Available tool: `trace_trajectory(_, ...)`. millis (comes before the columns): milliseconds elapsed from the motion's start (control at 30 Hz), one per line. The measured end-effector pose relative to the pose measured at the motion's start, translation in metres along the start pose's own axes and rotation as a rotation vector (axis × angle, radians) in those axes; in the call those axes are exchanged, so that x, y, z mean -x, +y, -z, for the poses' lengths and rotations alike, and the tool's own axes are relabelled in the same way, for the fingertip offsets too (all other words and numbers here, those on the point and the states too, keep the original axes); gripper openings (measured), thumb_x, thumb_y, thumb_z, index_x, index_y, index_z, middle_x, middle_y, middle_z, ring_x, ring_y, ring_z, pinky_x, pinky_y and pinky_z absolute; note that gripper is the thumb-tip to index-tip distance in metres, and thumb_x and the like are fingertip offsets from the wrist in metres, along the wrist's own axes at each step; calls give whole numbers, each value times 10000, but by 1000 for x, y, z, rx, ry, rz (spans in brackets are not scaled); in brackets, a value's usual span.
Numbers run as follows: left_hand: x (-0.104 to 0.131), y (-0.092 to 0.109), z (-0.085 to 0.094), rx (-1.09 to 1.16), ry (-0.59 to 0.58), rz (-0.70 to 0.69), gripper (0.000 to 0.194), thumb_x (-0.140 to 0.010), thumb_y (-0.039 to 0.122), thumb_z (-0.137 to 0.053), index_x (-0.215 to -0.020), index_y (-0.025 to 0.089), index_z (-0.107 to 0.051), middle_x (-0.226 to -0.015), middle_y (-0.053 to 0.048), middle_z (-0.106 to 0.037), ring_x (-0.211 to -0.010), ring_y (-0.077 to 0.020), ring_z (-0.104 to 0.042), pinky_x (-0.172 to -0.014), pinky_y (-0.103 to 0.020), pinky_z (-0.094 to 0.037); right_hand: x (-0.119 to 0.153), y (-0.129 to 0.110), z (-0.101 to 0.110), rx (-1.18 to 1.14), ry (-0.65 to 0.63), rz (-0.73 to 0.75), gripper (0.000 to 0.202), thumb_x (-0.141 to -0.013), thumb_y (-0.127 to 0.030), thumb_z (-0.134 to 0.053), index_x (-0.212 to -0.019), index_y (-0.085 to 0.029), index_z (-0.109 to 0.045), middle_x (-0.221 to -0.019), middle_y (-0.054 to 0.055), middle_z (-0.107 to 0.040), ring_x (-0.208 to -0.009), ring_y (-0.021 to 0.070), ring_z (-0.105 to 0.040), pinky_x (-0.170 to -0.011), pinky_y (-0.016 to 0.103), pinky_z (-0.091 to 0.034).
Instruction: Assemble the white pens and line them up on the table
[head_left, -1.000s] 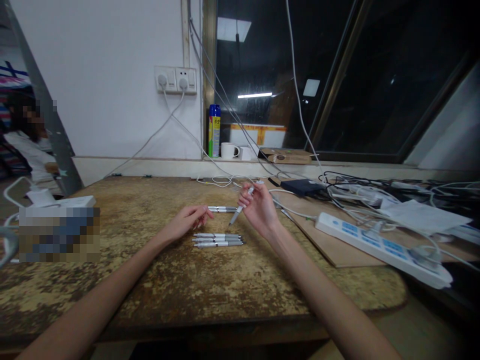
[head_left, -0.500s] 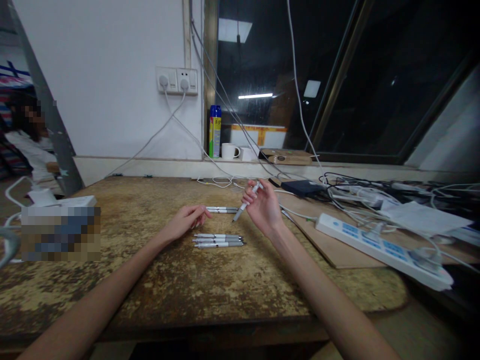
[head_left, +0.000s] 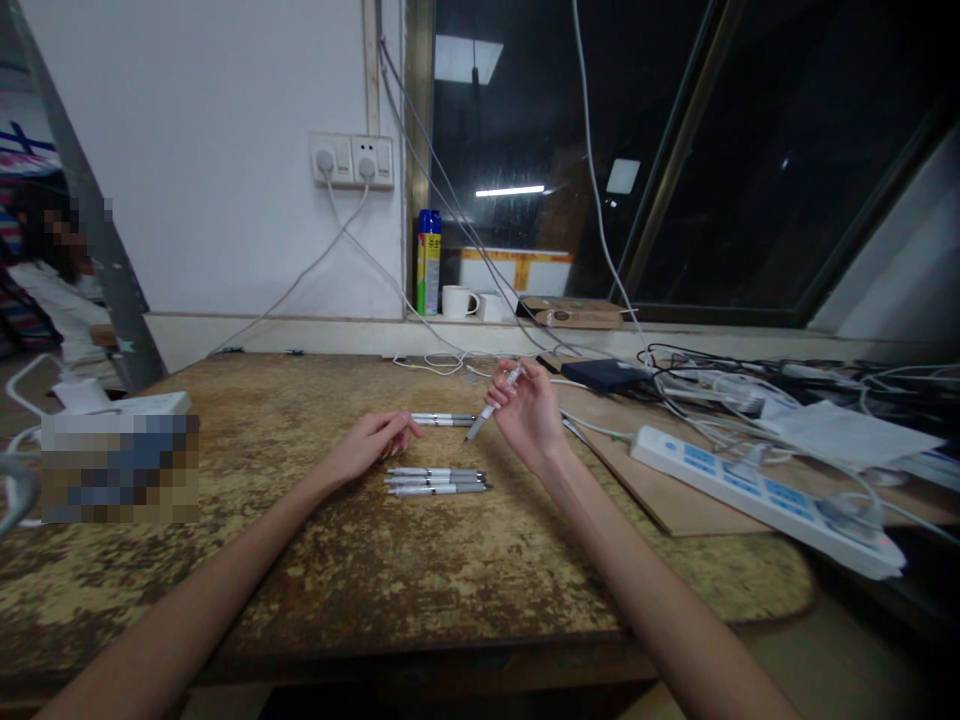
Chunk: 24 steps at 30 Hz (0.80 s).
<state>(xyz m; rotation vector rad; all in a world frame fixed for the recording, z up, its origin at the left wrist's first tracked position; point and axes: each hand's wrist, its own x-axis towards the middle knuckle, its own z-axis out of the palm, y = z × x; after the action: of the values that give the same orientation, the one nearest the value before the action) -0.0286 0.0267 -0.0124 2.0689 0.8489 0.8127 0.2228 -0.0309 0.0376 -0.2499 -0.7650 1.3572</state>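
In my right hand point(head_left: 529, 410) is a white and grey pen point(head_left: 491, 405), tilted with its tip pointing down and left. My left hand point(head_left: 382, 440) rests on the worn wooden table point(head_left: 315, 590), its fingers bent and apart, beside the left ends of some pens point(head_left: 446, 420) lying at the back. Nothing shows between the left fingers. Closer to me, a row of several white and grey pens point(head_left: 437, 483) lies side by side across the table.
A white power strip point(head_left: 765, 500) lies on a brown board point(head_left: 622, 455) at the right, near tangled cables and a dark box point(head_left: 604, 376). Another power strip point(head_left: 120, 415) is at the left. A mug point(head_left: 456, 301) and spray can point(head_left: 430, 262) stand on the sill. A person sits far left.
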Motion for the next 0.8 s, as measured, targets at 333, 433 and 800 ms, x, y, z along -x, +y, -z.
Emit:
trace_trajectory(333, 1, 3, -1, -11, -18, 10, 506, -1030, 518, -390, -994, 139, -723, -716, -21, -597, -614, -141, -489, -577, -256, -352, 0, -1, -2, -22, 26, 20, 240, -980, -266, -435, -820, -193, -598, -626, -46, -272, -533, 122, -286, -533, 210, -382)
trace_trajectory(433, 2, 3, -2, -9, -17, 12, 512, -1028, 527, -391, -995, 137, -722, -721, -21, -594, -619, -142, -490, -580, -256, -353, 0, -2, -2, -22, 24, 22, 257, -988, -276, -415, -834, -189, -602, -618, -46, -272, -532, 125, -280, -528, 212, -380)
trace_trajectory(800, 3, 6, -2, -20, -35, 11, 548, -1010, 573, -380, -1002, 146, -724, -727, -16, -597, -610, -148, -489, -567, -252, -351, 0, -3, 0, 98, 38, 58, 188, -948, -330, -486, -829, -227, -590, -617, -46, -265, -526, 136, -275, -535, 244, -388)
